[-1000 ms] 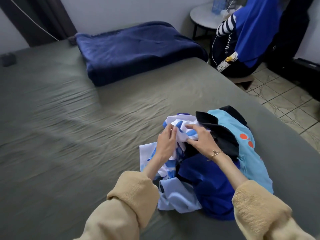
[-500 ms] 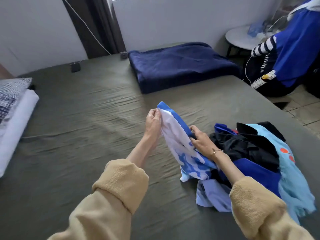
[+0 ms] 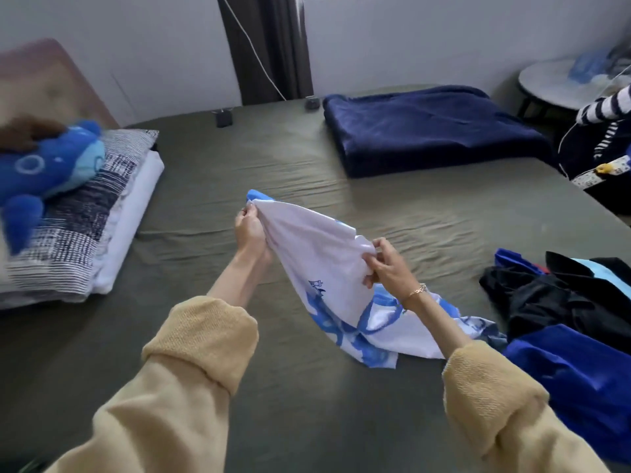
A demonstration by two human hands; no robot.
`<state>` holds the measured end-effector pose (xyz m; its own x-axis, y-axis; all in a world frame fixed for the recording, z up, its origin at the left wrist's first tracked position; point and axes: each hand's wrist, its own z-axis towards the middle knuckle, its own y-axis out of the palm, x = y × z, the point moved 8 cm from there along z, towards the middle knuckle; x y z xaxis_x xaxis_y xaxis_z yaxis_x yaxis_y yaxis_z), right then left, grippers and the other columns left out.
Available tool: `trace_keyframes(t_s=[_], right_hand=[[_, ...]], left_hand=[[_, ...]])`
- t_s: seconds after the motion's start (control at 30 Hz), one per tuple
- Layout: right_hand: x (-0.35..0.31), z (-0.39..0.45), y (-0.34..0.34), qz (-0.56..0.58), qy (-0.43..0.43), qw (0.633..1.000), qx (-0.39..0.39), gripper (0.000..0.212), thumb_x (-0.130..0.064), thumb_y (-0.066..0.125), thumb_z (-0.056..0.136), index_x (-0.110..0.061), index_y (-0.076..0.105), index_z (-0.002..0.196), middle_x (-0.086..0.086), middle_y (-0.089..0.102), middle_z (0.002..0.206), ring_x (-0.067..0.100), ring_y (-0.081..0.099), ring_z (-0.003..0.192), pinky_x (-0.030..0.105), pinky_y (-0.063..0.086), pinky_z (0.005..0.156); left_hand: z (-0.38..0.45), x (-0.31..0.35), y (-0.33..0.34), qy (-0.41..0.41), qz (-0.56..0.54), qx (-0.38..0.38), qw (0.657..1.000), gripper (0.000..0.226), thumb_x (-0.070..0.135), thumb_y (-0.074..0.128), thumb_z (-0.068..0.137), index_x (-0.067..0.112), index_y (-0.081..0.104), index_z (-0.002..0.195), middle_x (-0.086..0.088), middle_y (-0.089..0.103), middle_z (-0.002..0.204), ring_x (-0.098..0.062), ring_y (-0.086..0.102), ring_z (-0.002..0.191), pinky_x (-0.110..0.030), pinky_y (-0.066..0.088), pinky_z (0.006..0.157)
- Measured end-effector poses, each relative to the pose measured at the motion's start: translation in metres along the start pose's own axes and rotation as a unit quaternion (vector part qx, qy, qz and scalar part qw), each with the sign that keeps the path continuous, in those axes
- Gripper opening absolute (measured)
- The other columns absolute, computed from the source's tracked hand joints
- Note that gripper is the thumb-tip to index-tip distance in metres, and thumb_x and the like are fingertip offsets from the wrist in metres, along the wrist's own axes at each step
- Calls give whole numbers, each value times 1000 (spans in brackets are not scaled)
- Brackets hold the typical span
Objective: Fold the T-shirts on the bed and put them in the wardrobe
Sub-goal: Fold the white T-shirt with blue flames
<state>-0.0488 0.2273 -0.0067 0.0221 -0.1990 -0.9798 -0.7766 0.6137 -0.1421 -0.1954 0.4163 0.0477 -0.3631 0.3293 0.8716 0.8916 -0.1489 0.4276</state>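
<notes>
Head camera looks down on the left hand (image 3: 251, 230) pinching one edge of a white T-shirt with blue printed pattern (image 3: 327, 278), while the right hand (image 3: 384, 268) has its grip closed on another bunched edge; the thin, smooth cloth hangs between them, its lower end lying on the olive-green creased bed sheet (image 3: 273, 172). Just right lies a heap of black, royal-blue and pale-blue garments (image 3: 566, 302). Farther off sits a folded navy plush blanket (image 3: 430, 128). To the left, a blue soft toy (image 3: 44, 169) rests on a striped patchwork pillow (image 3: 75, 220). Nothing lies between hands and sheet.
</notes>
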Motion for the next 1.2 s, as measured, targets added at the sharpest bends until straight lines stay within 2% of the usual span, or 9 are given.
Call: trace_keyframes(t_s=[0.23,0.5,0.63,0.73,0.83,0.93,1.07,1.13,1.2], right_hand=[[29,14,68,-65,48,993,-84,64,11,58,85,-2,25,138,13,48,125,21,47,119,32,41,101],[160,-1,68,-377,197,900,-96,67,-13,62,84,-2,29,141,15,42,140,29,41,129,32,36,100],[181,-2,45,-467,222,855,-25,62,-11,59,85,-5,28,138,13,26,148,27,26,138,48,30,108],[179,0,30,-520,225,823,41,69,-3,56,84,-12,21,143,10,19,150,26,15,142,59,17,109],[177,3,16,-534,238,806,96,54,1,49,87,-12,31,136,13,36,139,31,27,135,53,27,107],[174,7,8,-518,238,814,107,28,-3,47,89,-13,54,115,13,57,118,31,45,119,48,27,106],[142,15,24,-404,107,903,98,16,-6,52,87,-11,56,102,14,62,102,31,54,98,35,38,83],[122,18,40,-263,64,961,56,20,0,59,83,-11,50,97,11,60,94,27,53,85,30,32,67],[101,20,55,-183,35,982,13,33,1,66,78,-13,46,99,7,61,93,22,53,81,27,34,68]], left_hand=[[16,-2,-79,6,89,45,995,32,13,35,103,12,48,75,-1,53,71,-9,51,62,-17,42,50],[30,-59,-180,-76,167,199,963,25,2,39,95,-3,47,118,-12,52,106,-19,47,92,-30,38,76],[33,-88,-203,-112,207,220,947,34,1,38,91,-6,45,124,-22,56,122,-27,56,95,-43,48,84],[36,-99,-204,-130,222,208,944,28,1,40,91,1,47,118,-18,56,113,-26,57,85,-32,47,66],[37,-106,-202,-149,270,201,930,39,3,39,91,-2,44,130,-20,55,122,-33,58,106,-41,47,88],[36,-109,-199,-156,310,218,912,41,1,41,89,0,44,130,-14,56,113,-30,57,103,-37,46,85],[27,-104,-192,-163,450,259,839,64,7,49,91,-2,18,146,-19,19,153,-31,18,143,-37,25,111],[23,-107,-173,-148,491,200,835,79,7,49,92,4,-5,150,-15,-10,158,-27,-3,146,-41,12,115],[22,-115,-144,-86,519,75,847,80,3,48,90,12,-2,152,-11,-9,158,-25,1,146,-38,14,114]])
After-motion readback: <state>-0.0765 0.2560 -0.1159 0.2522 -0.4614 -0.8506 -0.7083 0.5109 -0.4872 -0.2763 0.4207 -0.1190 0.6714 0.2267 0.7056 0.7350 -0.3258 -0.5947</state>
